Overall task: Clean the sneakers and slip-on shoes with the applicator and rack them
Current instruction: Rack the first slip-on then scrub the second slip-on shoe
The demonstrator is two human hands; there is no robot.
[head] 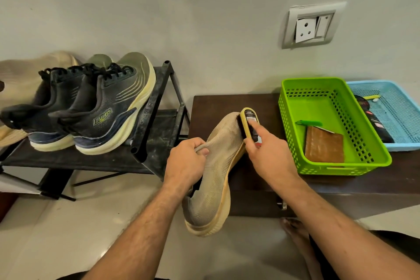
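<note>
Left hand (185,161) fingers curled round collar edge of beige slip-on shoe (216,179), thumb on top, gripping it; shoe held in the air, toe pointing away over the dark wooden table (227,102), heel down toward the floor. Right hand (270,154) fingers wrapped round yellow-rimmed applicator (248,124), index finger laid along its back; bristle side pressed against shoe's toe area on the right side. Yellowish sole faces right and down.

Left of table: black shoe rack (156,102), top shelf carrying pair of dark sneakers (91,107) with black laces and pale soles, heels toward camera, side by side and touching. Beige shoe (25,70) partly visible behind them at far left.

On table, right of the hands: green basket (293,107) holding a brown wallet-like item (323,144) and a green comb (309,123). Blue basket (400,107) just beside it, touching, with dark items inside, too small to identify. Wall socket (311,26) above. Bare foot (295,232) on the tiled floor below right forearm.
</note>
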